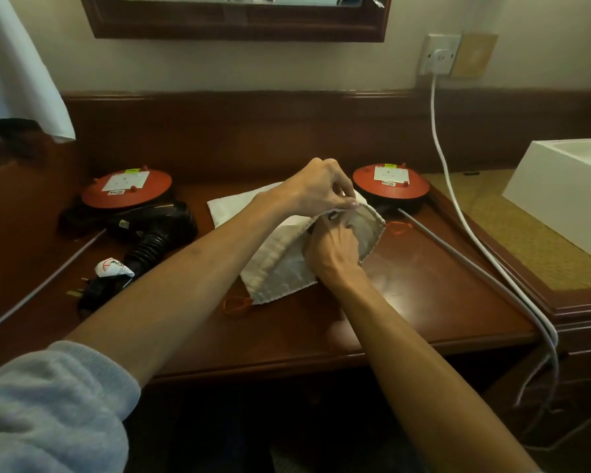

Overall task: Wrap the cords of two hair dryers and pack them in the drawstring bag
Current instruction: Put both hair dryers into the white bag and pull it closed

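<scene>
Your left hand (pixel 316 189) pinches the bag (pixel 280 261) rim; your right hand (pixel 331 247) grips the mouth's near edge. Bag lies mid-desk (pixel 407 285). One dryer (pixel 157 223) sits left, outside it.

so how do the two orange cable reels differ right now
The left reel sits in open view with a black hair dryer lying in front of it. The right reel is partly hidden behind the drawstring bag, which both hands hold. The gray cable from the right reel runs off the desk's right edge; the left reel's cable runs toward the left. Both are flat orange discs with a white socket plate on top, set against the back panel.
</scene>
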Motion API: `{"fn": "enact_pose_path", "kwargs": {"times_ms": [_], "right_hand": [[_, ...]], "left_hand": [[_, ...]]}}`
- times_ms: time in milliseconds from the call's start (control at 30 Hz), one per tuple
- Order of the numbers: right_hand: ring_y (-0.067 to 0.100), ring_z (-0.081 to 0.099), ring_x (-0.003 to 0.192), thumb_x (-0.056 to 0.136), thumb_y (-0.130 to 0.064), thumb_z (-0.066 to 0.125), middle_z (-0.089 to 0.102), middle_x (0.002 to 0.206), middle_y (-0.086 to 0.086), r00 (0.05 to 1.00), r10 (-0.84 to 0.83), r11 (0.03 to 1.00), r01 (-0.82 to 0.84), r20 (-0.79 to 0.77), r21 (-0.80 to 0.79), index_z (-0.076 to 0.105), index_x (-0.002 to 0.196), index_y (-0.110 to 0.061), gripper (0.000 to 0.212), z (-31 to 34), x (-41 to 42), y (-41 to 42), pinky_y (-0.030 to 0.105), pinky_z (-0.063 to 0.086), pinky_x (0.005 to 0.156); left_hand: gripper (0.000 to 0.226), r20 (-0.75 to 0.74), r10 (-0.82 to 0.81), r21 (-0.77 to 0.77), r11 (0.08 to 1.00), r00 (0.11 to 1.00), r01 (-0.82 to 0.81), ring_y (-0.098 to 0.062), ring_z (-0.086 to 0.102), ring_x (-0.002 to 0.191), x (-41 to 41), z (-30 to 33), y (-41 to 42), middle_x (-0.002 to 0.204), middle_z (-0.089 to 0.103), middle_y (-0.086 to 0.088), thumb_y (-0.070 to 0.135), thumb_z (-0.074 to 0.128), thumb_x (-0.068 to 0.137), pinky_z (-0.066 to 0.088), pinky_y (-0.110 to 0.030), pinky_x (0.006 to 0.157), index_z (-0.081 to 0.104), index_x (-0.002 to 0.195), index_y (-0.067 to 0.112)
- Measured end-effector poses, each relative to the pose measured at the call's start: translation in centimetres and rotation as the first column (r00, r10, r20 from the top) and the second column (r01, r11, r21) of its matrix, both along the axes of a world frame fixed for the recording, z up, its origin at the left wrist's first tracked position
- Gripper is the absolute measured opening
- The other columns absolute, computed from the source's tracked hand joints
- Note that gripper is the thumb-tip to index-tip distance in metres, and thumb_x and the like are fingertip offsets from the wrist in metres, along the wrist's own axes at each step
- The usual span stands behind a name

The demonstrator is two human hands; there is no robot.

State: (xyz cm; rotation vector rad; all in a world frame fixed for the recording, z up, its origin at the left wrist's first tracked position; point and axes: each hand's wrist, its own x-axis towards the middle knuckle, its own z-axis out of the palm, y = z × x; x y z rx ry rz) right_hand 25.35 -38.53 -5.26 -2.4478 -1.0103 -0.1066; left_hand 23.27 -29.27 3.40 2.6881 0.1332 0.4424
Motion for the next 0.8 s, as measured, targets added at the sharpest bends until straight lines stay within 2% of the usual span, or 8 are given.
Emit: {"fn": "enact_pose_path", "kwargs": {"times_ms": [100, 200, 300, 367, 533, 700, 733, 800], "right_hand": [[0.046, 0.057, 0.111, 0.094, -0.026, 0.052, 0.051, 0.133, 0.021, 0.995, 0.024, 0.999, -0.021, -0.100, 0.035, 0.052, 0.130, -0.014, 0.038, -0.3, 1.1, 0.8, 0.053, 0.055, 0.085], [0.040, 0.061, 0.107, 0.089, -0.039, 0.055, 0.062, 0.121, 0.014, 0.974, 0.077, 0.990, -0.049, -0.213, 0.134, 0.056, 0.121, -0.019, 0.038, -0.6, 2.4, 0.6, 0.053, 0.055, 0.087], [0.040, 0.056, 0.121, 0.078, -0.045, 0.065, 0.051, 0.141, 0.015, 0.923, 0.180, 0.976, -0.212, -0.341, -0.059, 0.022, 0.153, -0.026, 0.088, -0.3, 3.0, -0.6, 0.052, 0.050, 0.101], [0.039, 0.053, 0.126, 0.075, -0.041, 0.071, 0.036, 0.154, 0.018, 0.923, 0.208, 0.945, -0.276, -0.325, -0.178, -0.002, 0.159, -0.032, 0.111, -0.4, 2.8, -1.6, 0.050, 0.047, 0.107], [0.035, 0.061, 0.107, 0.071, -0.031, 0.077, 0.052, 0.131, 0.012, 0.973, 0.208, 0.978, -0.209, -0.103, 0.006, 0.041, 0.137, -0.019, 0.077, -1.6, 2.4, -2.1, 0.051, 0.057, 0.088], [0.034, 0.060, 0.108, 0.078, -0.032, 0.073, 0.052, 0.133, 0.012, 0.982, 0.144, 0.980, -0.124, -0.122, 0.155, 0.055, 0.121, -0.012, 0.051, -1.3, 2.7, -1.3, 0.047, 0.057, 0.084], [0.032, 0.059, 0.111, 0.080, -0.037, 0.074, 0.052, 0.134, 0.012, 0.972, 0.159, 0.979, -0.132, -0.175, 0.154, 0.054, 0.123, -0.012, 0.054, -1.2, 2.9, -1.4, 0.044, 0.056, 0.087], [0.029, 0.051, 0.129, 0.078, -0.050, 0.079, 0.042, 0.151, 0.010, 0.908, 0.236, 0.968, -0.251, -0.346, 0.002, 0.040, 0.146, -0.016, 0.085, -0.4, 3.7, -2.4, 0.042, 0.049, 0.104]], "left_hand": [[0.019, -0.015, -0.005, -0.010, 1.000, 1.000, 0.004, -0.006, 0.068, 0.080, -0.2, 0.0, 0.1, 0.091, 0.075, 0.004, 0.034, 0.078, 0.089, 0.051, -0.019, 0.063, 0.083, 0.098, 0.019], [0.019, 0.022, 0.008, -0.013, 1.000, 1.000, -0.008, -0.008, 0.068, 0.084, -0.5, 0.2, 0.5, 0.090, 0.075, 0.005, 0.035, 0.077, 0.089, 0.057, -0.027, 0.072, 0.082, 0.097, 0.018], [0.023, 0.115, 0.042, -0.012, 0.999, 0.992, -0.041, -0.009, 0.065, 0.082, -0.4, 0.5, 0.6, 0.085, 0.070, 0.008, 0.038, 0.076, 0.090, 0.055, -0.026, 0.072, 0.082, 0.095, 0.017], [0.024, 0.143, 0.054, -0.011, 0.999, 0.988, -0.053, -0.010, 0.065, 0.083, -0.1, 0.9, 0.5, 0.086, 0.069, 0.008, 0.039, 0.075, 0.090, 0.053, -0.024, 0.072, 0.081, 0.095, 0.016], [0.024, 0.127, 0.020, 0.014, 1.000, 0.992, -0.022, -0.011, 0.066, 0.084, 0.3, 1.7, -0.1, 0.088, 0.069, 0.006, 0.037, 0.074, 0.091, 0.054, -0.022, 0.073, 0.080, 0.097, 0.015], [0.025, 0.110, 0.011, 0.034, 0.999, 0.994, -0.015, -0.010, 0.064, 0.086, 0.0, 2.0, 0.0, 0.089, 0.068, 0.007, 0.037, 0.074, 0.091, 0.051, -0.024, 0.073, 0.081, 0.100, 0.014], [0.025, 0.110, 0.013, 0.034, 0.999, 0.994, -0.017, -0.011, 0.064, 0.086, -0.1, 2.0, 0.1, 0.089, 0.068, 0.007, 0.037, 0.074, 0.091, 0.052, -0.024, 0.073, 0.081, 0.100, 0.014], [0.025, 0.115, 0.018, 0.039, 0.999, 0.993, -0.022, -0.011, 0.064, 0.084, -0.1, 2.0, 0.3, 0.088, 0.067, 0.008, 0.037, 0.075, 0.090, 0.050, -0.023, 0.072, 0.081, 0.100, 0.014]]}}
